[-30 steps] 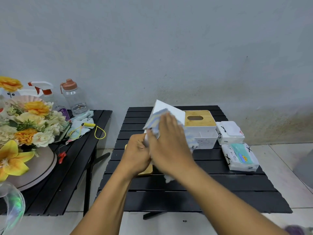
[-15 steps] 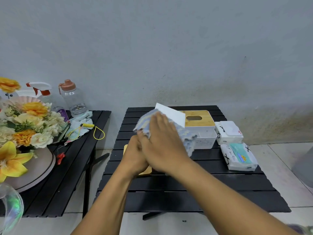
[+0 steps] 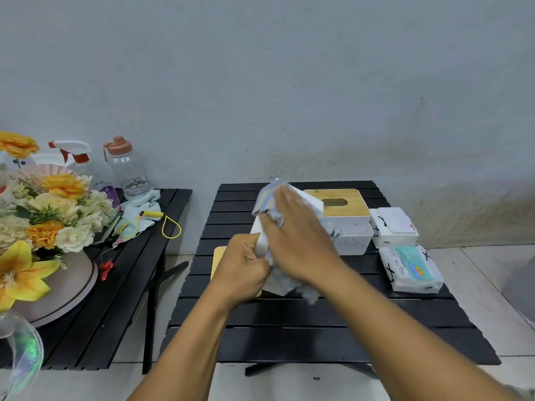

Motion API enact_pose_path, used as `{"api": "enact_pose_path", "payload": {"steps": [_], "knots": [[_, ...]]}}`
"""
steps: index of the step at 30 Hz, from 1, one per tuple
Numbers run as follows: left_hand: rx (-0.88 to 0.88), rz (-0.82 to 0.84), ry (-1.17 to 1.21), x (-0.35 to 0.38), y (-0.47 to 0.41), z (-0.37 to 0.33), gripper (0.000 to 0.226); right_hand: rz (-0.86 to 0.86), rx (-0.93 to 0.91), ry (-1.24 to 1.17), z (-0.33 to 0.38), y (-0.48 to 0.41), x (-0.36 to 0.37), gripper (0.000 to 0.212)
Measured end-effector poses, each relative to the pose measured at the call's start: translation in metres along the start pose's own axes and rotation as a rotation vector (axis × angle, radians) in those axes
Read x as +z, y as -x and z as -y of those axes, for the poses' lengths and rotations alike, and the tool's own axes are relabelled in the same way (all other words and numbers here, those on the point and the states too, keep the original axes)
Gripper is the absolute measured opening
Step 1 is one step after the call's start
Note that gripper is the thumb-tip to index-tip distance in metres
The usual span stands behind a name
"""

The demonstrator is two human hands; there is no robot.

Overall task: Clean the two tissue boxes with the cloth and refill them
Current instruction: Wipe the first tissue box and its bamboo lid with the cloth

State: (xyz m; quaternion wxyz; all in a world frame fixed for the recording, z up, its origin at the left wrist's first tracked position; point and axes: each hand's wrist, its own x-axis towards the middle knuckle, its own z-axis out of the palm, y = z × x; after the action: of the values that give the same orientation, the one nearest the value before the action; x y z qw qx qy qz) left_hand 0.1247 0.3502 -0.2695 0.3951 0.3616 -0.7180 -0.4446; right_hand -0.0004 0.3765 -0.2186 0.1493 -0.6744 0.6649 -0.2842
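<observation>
The hands meet at a tilted white tissue box (image 3: 312, 201): the left hand (image 3: 241, 267) grips its lower end, and the right hand (image 3: 298, 238) presses the cloth (image 3: 267, 196) flat-fingered against it. A bamboo-lidded tissue box (image 3: 356, 206) stands just behind on the counter (image 3: 289, 328)

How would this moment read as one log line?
wiping | left hand grips tissue box | right hand presses cloth on it | other box stands lidded

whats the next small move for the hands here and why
Probably sweep the right hand with the blue-and-white cloth down the tilted white tissue box, while the left hand grips its lower end: the cloth sits pressed near the box's top edge.
</observation>
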Motion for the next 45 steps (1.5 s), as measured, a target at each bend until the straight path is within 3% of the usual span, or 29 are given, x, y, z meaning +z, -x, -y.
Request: {"api": "enact_pose_path", "payload": {"steps": [5, 8, 10, 12, 15, 19, 24, 28, 32, 34, 38, 42, 45], "knots": [[0.032, 0.018, -0.003, -0.009, 0.002, -0.007, 0.02, -0.058, -0.117, 0.029, 0.004, 0.022, 0.011, 0.069], [0.098, 0.019, -0.131, -0.003, 0.005, -0.005, 0.023, -0.088, 0.052, -0.095, -0.016, -0.012, -0.011, 0.06], [0.142, 0.068, -0.22, -0.002, 0.008, -0.003, 0.034, -0.107, 0.263, -0.271, -0.032, -0.031, -0.03, 0.037], [0.127, 0.119, -0.239, 0.0, 0.008, -0.005, 0.032, -0.136, 0.423, -0.393, -0.044, -0.037, -0.039, 0.043], [0.027, 0.182, -0.116, 0.009, 0.01, -0.017, 0.023, -0.175, 0.475, -0.342, -0.056, -0.031, -0.037, 0.053], [-0.032, 0.206, -0.018, 0.02, 0.015, -0.027, 0.04, -0.185, 0.531, -0.33, -0.06, -0.019, -0.028, 0.061], [-0.033, 0.134, -0.01, 0.031, 0.017, -0.028, 0.017, -0.239, 0.489, -0.29, -0.05, -0.019, -0.033, 0.048], [-0.12, 0.183, 0.005, 0.019, 0.006, -0.027, 0.028, -0.324, 0.401, -0.325, -0.046, -0.017, -0.032, 0.046], [-0.22, 0.314, 0.048, -0.009, -0.004, -0.028, 0.022, -0.39, 0.297, -0.369, -0.043, -0.008, -0.015, 0.035], [-0.268, 0.368, 0.075, -0.012, -0.006, -0.027, 0.026, -0.439, 0.297, -0.394, -0.043, -0.005, -0.007, 0.042], [-0.355, 0.332, 0.209, -0.004, -0.011, -0.03, 0.029, -0.456, 0.19, -0.408, -0.033, 0.002, 0.008, 0.043], [-0.235, 0.228, 0.006, 0.002, -0.013, -0.027, 0.014, -0.386, 0.047, -0.302, -0.025, 0.008, 0.008, 0.031], [-0.057, 0.246, -0.213, 0.002, -0.007, -0.022, 0.021, -0.169, 0.185, -0.282, -0.031, -0.003, -0.011, 0.044]]}}
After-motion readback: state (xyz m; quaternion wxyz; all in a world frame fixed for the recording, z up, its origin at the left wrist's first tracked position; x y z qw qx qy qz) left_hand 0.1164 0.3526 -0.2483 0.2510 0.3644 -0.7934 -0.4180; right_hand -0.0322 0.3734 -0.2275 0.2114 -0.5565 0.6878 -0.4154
